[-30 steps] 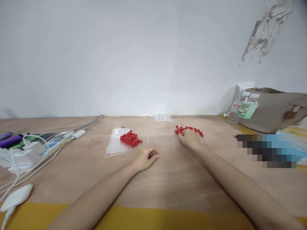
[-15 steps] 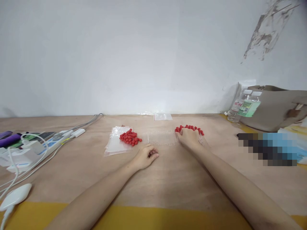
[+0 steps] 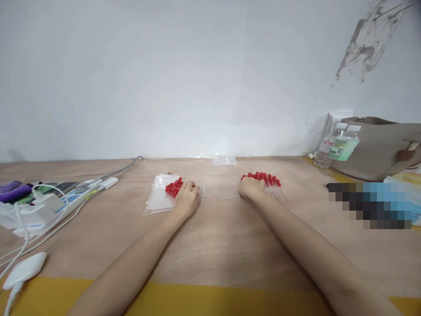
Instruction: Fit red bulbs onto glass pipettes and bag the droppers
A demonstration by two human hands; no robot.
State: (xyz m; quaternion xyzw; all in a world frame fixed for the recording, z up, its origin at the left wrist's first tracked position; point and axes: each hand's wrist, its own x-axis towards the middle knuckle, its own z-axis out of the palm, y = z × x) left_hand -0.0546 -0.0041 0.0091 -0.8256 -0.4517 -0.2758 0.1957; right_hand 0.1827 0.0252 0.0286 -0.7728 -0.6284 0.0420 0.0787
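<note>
A row of thin clear tubes lies side by side across the middle of the table. At its left end is my left hand, fingers curled together beside a pile of small red caps shaped like dropper bulbs. Whatever those fingers hold is hidden. My right hand is closed at the row's right end, its fingertips turned away from view. Just behind and right of it, several clear tubes with red caps lie in a slanting row. The red pile rests partly on flat clear plastic bags.
A small clear bag lies by the wall. Left are a power strip, chargers, white cables and a purple object. Two bottles and a grey-beige bag stand at the right, near a pixelated patch.
My left hand has moved up and left from the table in front of the tubes to the red pile. The right hand has shifted slightly left and nearer, showing more capped tubes.
</note>
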